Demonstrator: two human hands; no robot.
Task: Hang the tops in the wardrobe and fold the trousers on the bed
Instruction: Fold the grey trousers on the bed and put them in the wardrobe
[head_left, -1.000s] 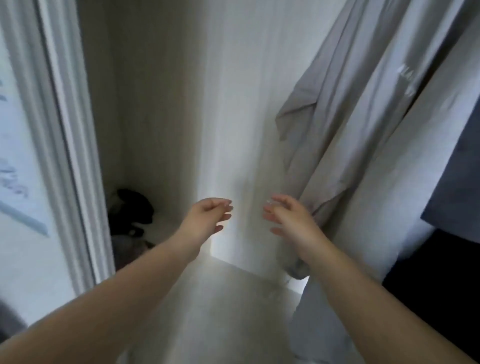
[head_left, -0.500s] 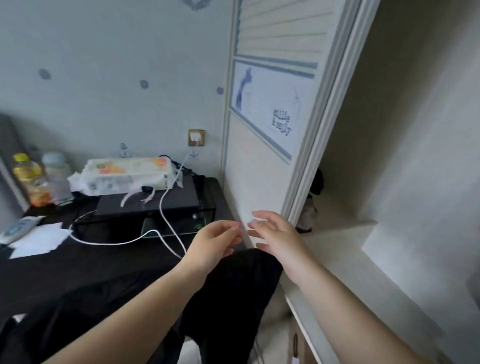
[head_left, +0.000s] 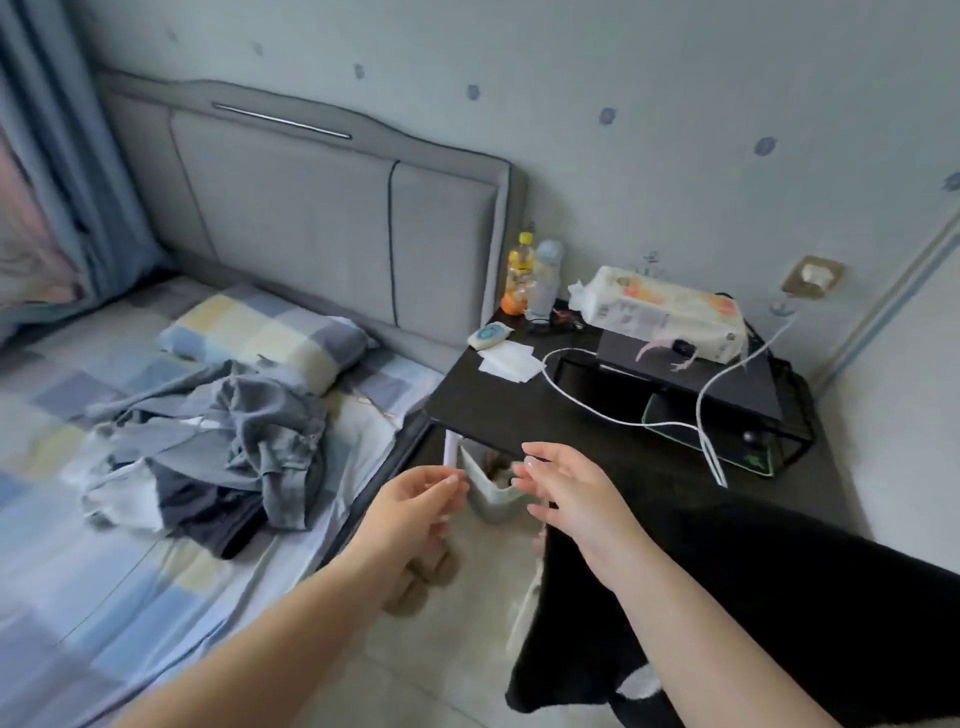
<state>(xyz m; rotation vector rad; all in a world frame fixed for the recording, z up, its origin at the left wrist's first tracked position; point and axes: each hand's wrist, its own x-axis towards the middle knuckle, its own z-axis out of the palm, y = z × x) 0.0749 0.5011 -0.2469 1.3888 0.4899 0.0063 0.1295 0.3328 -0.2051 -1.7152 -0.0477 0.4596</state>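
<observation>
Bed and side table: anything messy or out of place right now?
Yes. The clothes lie in a crumpled, unfolded heap on the bed. A white cable trails loosely across the black side table. Both hands, left and right, hold nothing.

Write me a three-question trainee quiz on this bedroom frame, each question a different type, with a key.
1. True or false: both bare hands, left and right, are empty.
2. Multiple choice: where does the crumpled pile of grey, white and dark clothes lie? A) on the black bedside table B) on the checked bed sheet C) on the floor
3. Fill in: the long white pack of tissues rests on a black ____ standing on the black bedside table.

Key: 1 true; 2 B; 3 riser shelf.
</observation>
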